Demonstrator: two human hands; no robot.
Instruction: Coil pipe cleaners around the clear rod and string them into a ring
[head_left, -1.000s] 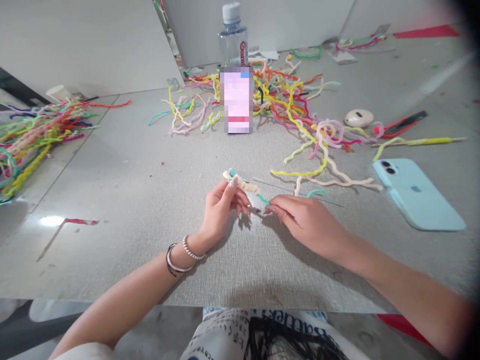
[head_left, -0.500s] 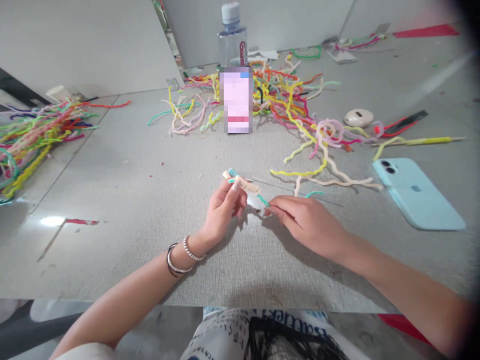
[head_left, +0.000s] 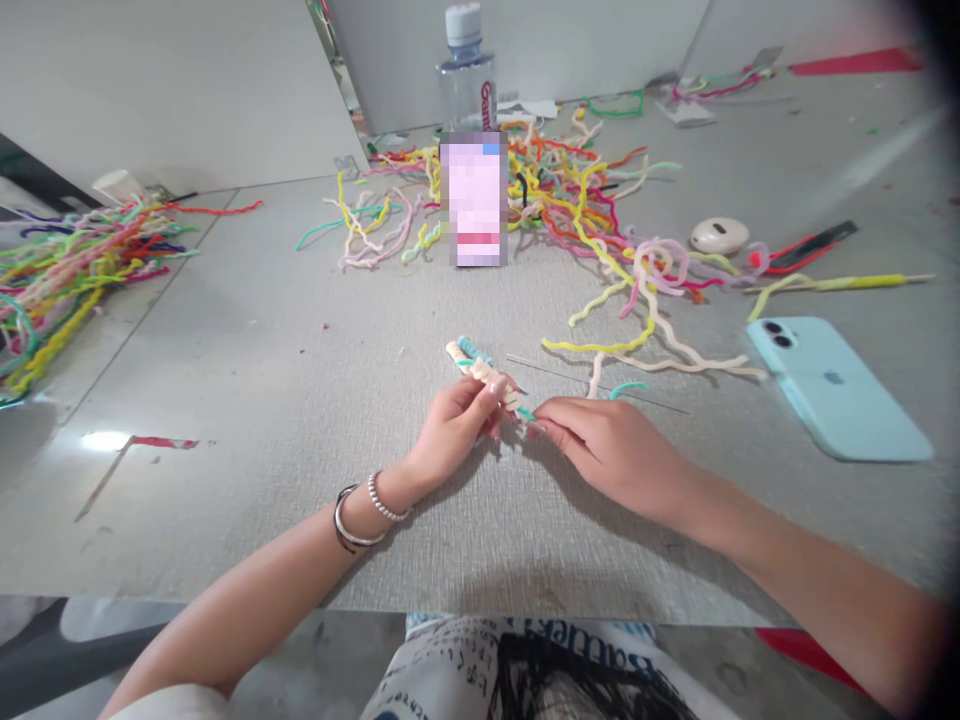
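Observation:
My left hand [head_left: 454, 432] pinches a short coil of cream and teal fuzzy cord [head_left: 474, 360] wound on a thin stick, just above the grey table [head_left: 247, 400]. My right hand [head_left: 607, 445] is closed in a pinch on the teal cord's free end [head_left: 526, 412], right beside the left fingers. A thin metal wire [head_left: 592, 384] lies on the table just beyond my right hand, next to a short teal piece [head_left: 628, 387].
A heap of coloured cords [head_left: 570, 205] spreads at the back centre behind a propped phone [head_left: 473, 200] and a water bottle [head_left: 466, 70]. More cords [head_left: 67, 270] lie far left. A light blue phone [head_left: 829, 385], a white oval case [head_left: 718, 236] and a cutter [head_left: 806, 245] sit right.
My left fingers have slid along the coil toward my right hand, and the coil has tilted lower. My right hand has barely moved.

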